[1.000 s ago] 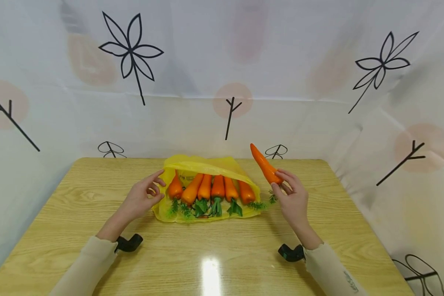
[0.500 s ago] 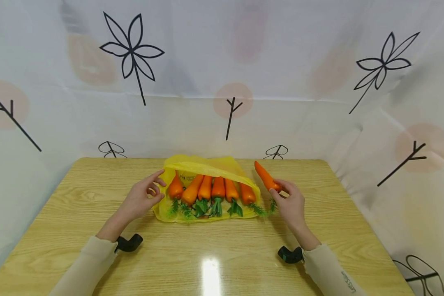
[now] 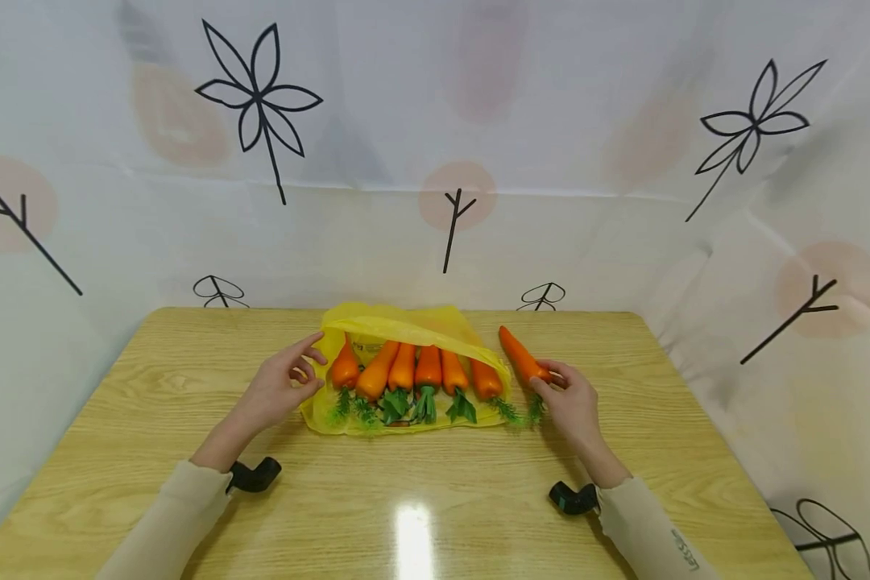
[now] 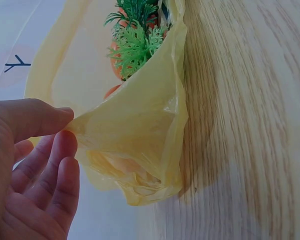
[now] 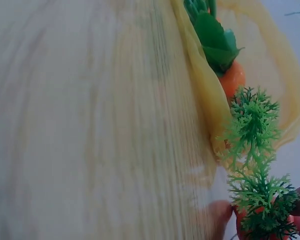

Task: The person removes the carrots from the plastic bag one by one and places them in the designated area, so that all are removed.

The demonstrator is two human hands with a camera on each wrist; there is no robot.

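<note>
A thin yellow plastic bag (image 3: pixel 442 318) lies on the table with its mouth toward me, several orange carrots (image 3: pixel 428 366) with green leafy tops side by side in it. My left hand (image 3: pixel 271 391) pinches the bag's edge at its left side; the left wrist view shows the film (image 4: pixel 125 125) drawn taut from thumb and finger. Just right of the bag, my right hand (image 3: pixel 569 403) holds another carrot (image 3: pixel 519 354) by its thick end, tip pointing away from me. In the right wrist view its green top (image 5: pixel 265 205) hides most of the grip.
The wooden table (image 3: pixel 333 499) runs back to a pale cloth (image 3: pixel 377 242) with printed plants. A black wrist mount (image 3: pixel 255 475) sits on the left arm and another black mount (image 3: pixel 573 498) on the right.
My right hand has lowered the carrot from above the table's far edge to beside the bag's right side. The left hand keeps its pinch on the bag in place.
</note>
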